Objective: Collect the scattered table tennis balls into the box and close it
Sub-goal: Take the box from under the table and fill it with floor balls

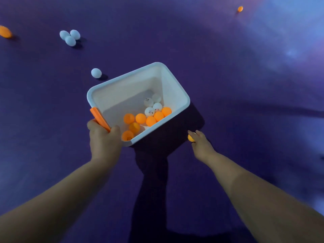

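Observation:
A white open box (126, 88) sits in the middle of the purple floor, with several orange and white balls inside. My left hand (103, 139) grips the box's near-left corner at its orange clasp (99, 118). My right hand (201, 146) pinches an orange ball (191, 138) just right of the box, low near the floor. Loose balls lie around: a white ball (96, 73) beside the box's far-left side, three white balls (70, 37) in a cluster farther left, an orange ball (5, 31) at the left edge, and another orange ball (240, 8) far right. No lid is visible.
The purple floor (228, 85) stretches all around the box. A bright bluish glare covers the upper right. My shadow falls dark between my arms, below the box.

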